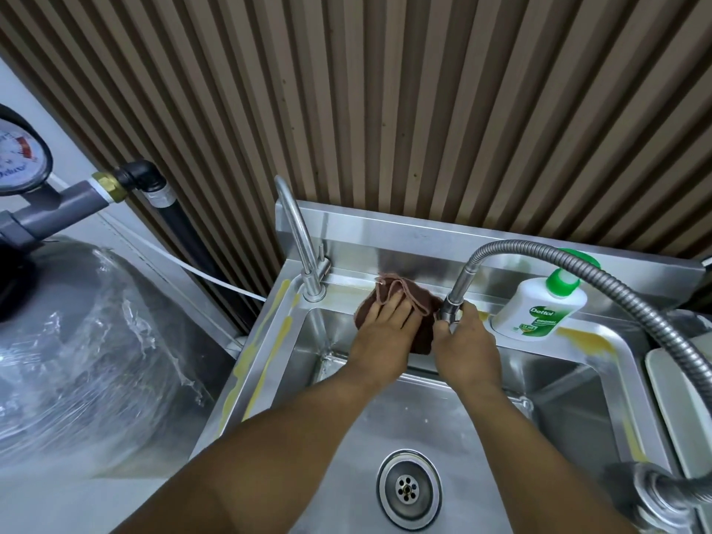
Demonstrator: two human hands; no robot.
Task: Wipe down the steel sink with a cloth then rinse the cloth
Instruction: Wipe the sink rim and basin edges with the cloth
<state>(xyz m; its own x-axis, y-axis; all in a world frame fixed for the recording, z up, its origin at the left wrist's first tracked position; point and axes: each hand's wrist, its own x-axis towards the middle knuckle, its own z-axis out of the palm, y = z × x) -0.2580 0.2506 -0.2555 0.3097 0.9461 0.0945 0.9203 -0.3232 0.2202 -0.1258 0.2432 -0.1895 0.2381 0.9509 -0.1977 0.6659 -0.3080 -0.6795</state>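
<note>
The left hand (385, 329) lies flat, fingers extended, pressing the crumpled brown cloth (408, 291) onto the back rim of the stainless steel sink (558, 387), at centre frame. The right hand (464, 343) grasps the nozzle end of the flexible ribbed steel hose faucet (539, 250), just right of the cloth. A white soap bottle with green cap (539, 308) stands on the rim at right. Yellow streaks (279, 337) mark the left rim. The round drain (408, 489) sits at lower centre.

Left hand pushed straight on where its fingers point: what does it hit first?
Probably the sink's raised back wall, with the cloth under the left hand pushed ahead of it. Depth is unclear.
</note>
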